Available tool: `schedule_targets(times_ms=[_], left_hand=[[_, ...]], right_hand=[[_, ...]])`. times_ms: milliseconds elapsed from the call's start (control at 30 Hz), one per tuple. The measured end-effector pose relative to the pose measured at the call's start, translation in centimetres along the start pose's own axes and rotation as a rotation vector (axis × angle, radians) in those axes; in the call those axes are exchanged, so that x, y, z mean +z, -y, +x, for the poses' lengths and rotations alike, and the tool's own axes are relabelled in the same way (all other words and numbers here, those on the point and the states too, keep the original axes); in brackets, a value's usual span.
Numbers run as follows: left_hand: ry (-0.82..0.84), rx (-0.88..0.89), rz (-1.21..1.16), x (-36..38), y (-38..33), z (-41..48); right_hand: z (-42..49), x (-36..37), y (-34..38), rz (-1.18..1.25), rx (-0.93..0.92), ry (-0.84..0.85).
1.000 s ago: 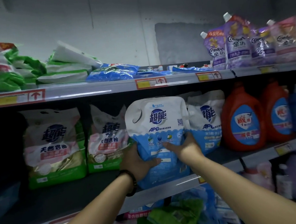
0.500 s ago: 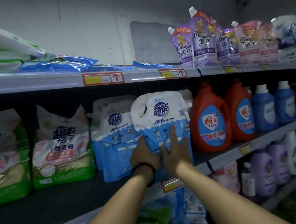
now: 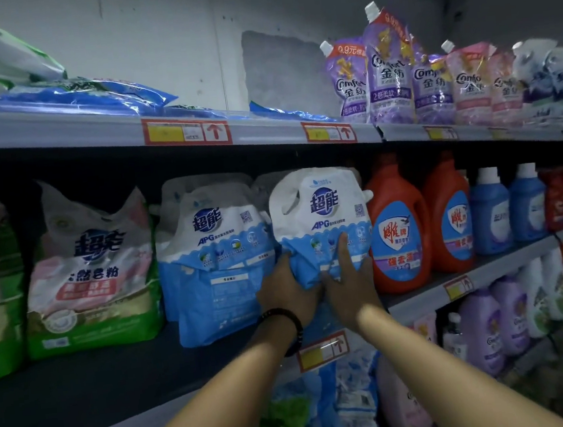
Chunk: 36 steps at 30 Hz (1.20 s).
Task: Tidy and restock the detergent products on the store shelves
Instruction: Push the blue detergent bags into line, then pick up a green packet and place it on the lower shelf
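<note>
- Gripping the lower left side of the white-and-blue detergent pouch (image 3: 321, 209), your left hand (image 3: 285, 290) has its fingers curled round the pack's edge; a black wristband (image 3: 292, 322) sits on that wrist.
- Your right hand (image 3: 347, 288) lies flat on the pouch's blue front, fingers straight and pointing up, pressing rather than clasping.
- The pouch stands upright on the middle shelf (image 3: 416, 302), near its front edge, above a yellow-and-red price tag (image 3: 322, 350).
- A matching pouch (image 3: 215, 254) stands just beside it on the left, and an orange-red detergent bottle (image 3: 395, 233) touches or nearly touches it on the right; you cannot tell which.
- Further right come a second orange-red bottle (image 3: 449, 217) and blue bottles (image 3: 489, 210).
- Left of the pouches sits a pink-and-green powder bag (image 3: 89, 266).
- On the top shelf (image 3: 93, 128), purple Comfort softener pouches (image 3: 387, 75) stand upright at the right, and blue flat packs (image 3: 83, 94) lie at the left.
</note>
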State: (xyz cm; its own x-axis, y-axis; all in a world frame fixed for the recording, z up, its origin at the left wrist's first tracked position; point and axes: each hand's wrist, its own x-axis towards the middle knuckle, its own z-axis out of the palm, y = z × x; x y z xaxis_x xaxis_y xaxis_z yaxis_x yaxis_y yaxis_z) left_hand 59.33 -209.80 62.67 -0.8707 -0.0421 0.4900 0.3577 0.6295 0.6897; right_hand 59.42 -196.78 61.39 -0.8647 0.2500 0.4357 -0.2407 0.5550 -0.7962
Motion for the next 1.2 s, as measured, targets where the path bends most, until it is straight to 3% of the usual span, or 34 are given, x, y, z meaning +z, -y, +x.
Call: schedule_targets(times_ms=[167, 367, 433, 533, 633, 767, 900, 1200], left_hand=[[0.054, 0.006, -0.005, 0.9, -0.3, 0.5], [0.229, -0.088, -0.004, -0.4, -0.2, 0.2], [0.273, -0.094, 0.055, -1.2, 0.2, -0.7], [0.183, -0.100, 0.125, -3.3, 2.0, -3.5], [0.128, 0.020, 0.170, -6.6, 3.4, -7.1], [0.224, 0.027, 0.156, -11.5, 4.3, -11.6], [0.348, 0.109, 0.355, -16.0, 5.0, -16.0], [0.398, -0.050, 0.394, -21.7, 9.3, -24.8]], right_hand=[[0.6, -1.9, -1.0, -0.168, 0.001, 0.065], [-1.0, -2.7, 1.9, -0.379, 0.178, 0.228], [-3.1, -3.3, 3.1, -0.355, 0.157, 0.298], [-6.1, -4.1, 3.7, -0.306, 0.119, 0.287], [-8.4, -3.9, 5.3, -0.331, 0.099, 0.302], [-11.7, -1.8, 7.7, -0.310, 0.057, 0.357], [-15.5, 1.4, 9.2, -0.285, -0.001, 0.434], [-24.1, 6.3, 10.0, -0.185, -0.011, 0.532]])
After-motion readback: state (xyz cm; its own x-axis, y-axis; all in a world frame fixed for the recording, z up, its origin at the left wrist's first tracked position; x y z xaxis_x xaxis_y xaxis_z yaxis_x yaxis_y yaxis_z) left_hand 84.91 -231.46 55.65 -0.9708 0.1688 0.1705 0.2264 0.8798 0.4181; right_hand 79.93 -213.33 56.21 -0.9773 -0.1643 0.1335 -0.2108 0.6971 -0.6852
